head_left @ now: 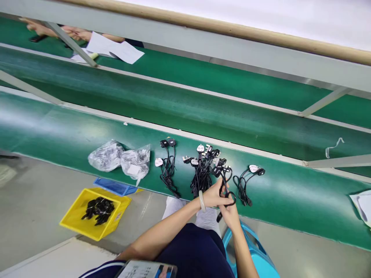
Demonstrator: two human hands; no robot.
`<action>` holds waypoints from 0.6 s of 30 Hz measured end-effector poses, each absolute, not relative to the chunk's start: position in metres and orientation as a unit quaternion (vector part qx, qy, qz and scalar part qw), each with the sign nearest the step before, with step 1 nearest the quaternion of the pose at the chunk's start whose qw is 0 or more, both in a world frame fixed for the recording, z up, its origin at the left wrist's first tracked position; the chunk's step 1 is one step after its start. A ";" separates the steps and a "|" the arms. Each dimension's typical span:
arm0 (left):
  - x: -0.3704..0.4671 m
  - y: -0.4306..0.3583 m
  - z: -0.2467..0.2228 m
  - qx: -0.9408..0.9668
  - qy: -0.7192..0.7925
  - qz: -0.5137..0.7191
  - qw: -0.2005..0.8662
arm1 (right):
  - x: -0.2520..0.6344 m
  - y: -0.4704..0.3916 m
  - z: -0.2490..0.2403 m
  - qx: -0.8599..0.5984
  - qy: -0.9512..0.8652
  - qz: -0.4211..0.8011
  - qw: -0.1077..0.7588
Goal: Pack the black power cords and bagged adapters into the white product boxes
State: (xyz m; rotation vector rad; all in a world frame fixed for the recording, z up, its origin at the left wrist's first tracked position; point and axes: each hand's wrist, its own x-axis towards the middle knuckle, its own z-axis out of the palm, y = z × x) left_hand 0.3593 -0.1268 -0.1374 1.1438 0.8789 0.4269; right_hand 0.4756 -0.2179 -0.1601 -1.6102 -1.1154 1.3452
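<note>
Black power cord [224, 185] between both hands [222, 198], touching each one.

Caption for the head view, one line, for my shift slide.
Two hands hold black power cords above a green bench.
</note>
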 end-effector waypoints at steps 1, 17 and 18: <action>0.361 -0.130 -0.135 0.549 0.386 0.175 0.721 | 0.478 -0.221 -0.162 -0.629 -0.422 0.532 0.379; 0.288 -0.125 -0.245 0.474 0.750 0.174 0.427 | 0.622 -0.208 -0.196 -0.800 -0.333 0.368 0.338; 0.283 -0.118 -0.257 0.462 0.752 0.172 0.438 | 0.629 -0.208 -0.210 -0.820 -0.331 0.349 0.310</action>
